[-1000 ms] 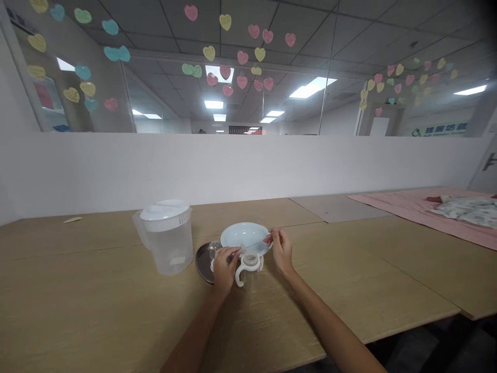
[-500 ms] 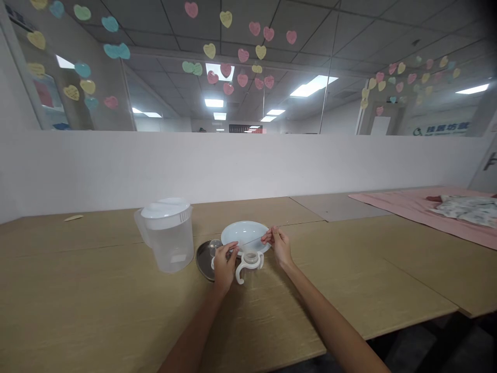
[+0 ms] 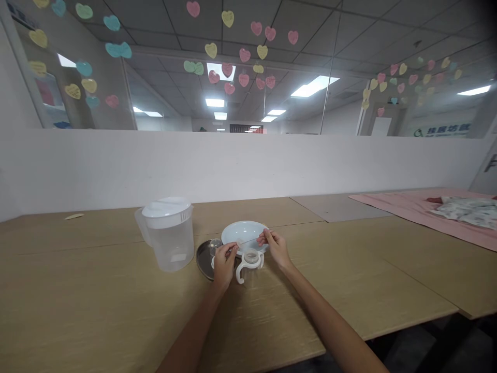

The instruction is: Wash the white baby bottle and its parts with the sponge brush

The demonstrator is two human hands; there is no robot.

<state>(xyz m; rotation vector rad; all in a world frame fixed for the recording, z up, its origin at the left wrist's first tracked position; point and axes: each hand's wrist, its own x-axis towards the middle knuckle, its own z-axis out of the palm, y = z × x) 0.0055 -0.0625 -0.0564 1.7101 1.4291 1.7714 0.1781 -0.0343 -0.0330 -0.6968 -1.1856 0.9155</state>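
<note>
Handling step: left hand [image 3: 224, 267] and right hand [image 3: 277, 247] pinch a thin strand [image 3: 248, 241] by the bowl [image 3: 239, 231]; steadiness seems needed next.

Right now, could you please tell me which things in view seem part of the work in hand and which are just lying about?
Likely belonging:
thin straw-like piece, between left hand and right hand
handled clear container
white bowl
dark tray

Apparently lying about:
lidded pitcher, untouched (role uncertain)
pink cloth
patterned cloth on it
</note>
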